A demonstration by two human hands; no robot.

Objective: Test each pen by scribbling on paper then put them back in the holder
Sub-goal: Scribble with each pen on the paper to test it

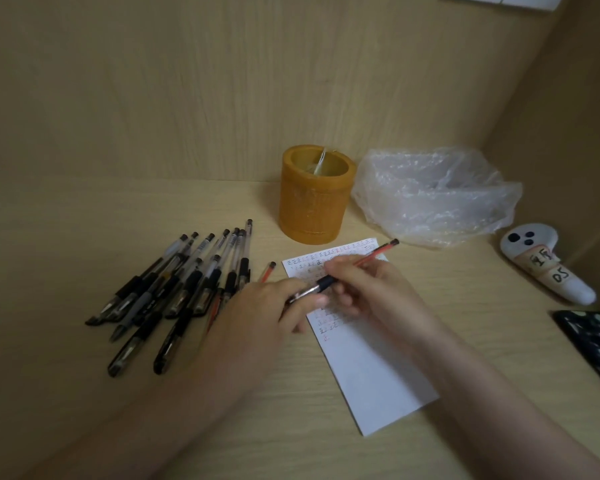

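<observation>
A white sheet of paper (371,368) lies on the desk, its upper half covered in small red and black marks. My right hand (368,289) grips a red pen (378,252) that slants up to the right over the paper. My left hand (260,313) pinches the tip end of this pen, or its black cap (312,289), just left of the right hand. Several black gel pens (174,292) lie in a heap to the left. Another red pen (267,271) pokes out behind my left hand. The amber cylindrical holder (312,202) stands behind the paper.
A crumpled clear plastic bag (433,195) sits right of the holder. A white controller with a labelled strap (548,268) lies at the far right, and a dark patterned phone (593,344) below it. Wooden walls close off the back and the right.
</observation>
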